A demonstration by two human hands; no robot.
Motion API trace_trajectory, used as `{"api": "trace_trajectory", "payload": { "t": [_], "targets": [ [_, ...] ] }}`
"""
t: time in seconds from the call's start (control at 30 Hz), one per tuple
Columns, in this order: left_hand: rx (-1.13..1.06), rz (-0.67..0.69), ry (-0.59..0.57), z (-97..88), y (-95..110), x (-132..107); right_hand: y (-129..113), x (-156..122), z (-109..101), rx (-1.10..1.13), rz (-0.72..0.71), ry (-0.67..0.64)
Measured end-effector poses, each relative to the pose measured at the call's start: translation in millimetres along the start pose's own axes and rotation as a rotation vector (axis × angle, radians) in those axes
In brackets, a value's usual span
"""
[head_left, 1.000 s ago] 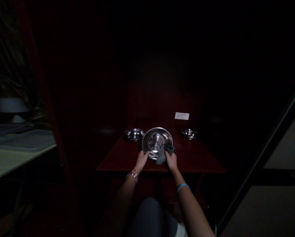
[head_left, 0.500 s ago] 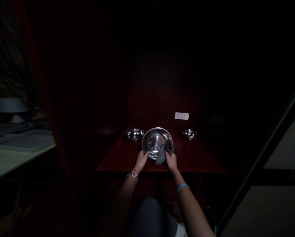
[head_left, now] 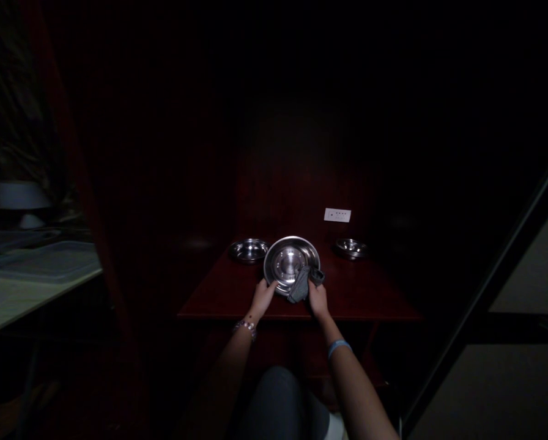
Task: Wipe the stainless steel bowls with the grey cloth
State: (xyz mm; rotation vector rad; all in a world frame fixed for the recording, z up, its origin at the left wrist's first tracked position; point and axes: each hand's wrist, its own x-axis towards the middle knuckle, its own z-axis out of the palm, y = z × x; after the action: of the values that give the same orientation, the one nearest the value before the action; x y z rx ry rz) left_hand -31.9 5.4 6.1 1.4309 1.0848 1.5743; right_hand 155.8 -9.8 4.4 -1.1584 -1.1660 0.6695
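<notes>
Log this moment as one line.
left hand: grips tilted metal bowl, lower left rim | right hand: holds gray cloth at bowl's lower right | on reddish table: wide metal bowl left, smaller metal bowl right

Seemingly a dim room at home, with a lamp [head_left: 21,195], reddish table [head_left: 356,293] and wall socket [head_left: 337,215]

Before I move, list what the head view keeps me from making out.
Head view: lower right of the steel bowl, covered by the gray cloth.
Head view: most fingertips of the left hand, behind the steel bowl.
Head view: marks on the white wall plate, too small.
</notes>
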Motion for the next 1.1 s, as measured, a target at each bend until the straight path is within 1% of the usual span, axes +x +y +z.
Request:
{"api": "trace_trajectory", "payload": {
  "t": [0.13, 0.27, 0.4, 0.63, 0.8, 0.93, 1.1],
  "targets": [
    [0.011, -0.001, 0.006, 0.0, 4, -2, 1, 0, 0, -0.004, 0.026, -0.003],
    [0.024, 0.011, -0.013, -0.8, 8, -3, 0, -2, 1, 0.005, 0.060, -0.003],
    [0.042, 0.002, -0.012, -1.0, 7, -3, -5, -5, 2, 0.020, 0.101, -0.011],
    [0.032, -0.008, -0.030, -0.2, 7, -1, -13, -10, 0, 0.045, 0.147, 0.024],
    [0.007, -0.007, -0.045, -0.1, 9, -3, -10, -9, -1, 0.104, 0.160, 0.080],
    [0.010, -0.031, -0.012, -0.2, 9, -2, -6, -6, -1, 0.067, 0.129, 0.071],
    [0.005, -0.021, 0.000, 0.0, 7, -2, -2, -2, -2, -0.013, -0.027, 0.075]
  ]
}}
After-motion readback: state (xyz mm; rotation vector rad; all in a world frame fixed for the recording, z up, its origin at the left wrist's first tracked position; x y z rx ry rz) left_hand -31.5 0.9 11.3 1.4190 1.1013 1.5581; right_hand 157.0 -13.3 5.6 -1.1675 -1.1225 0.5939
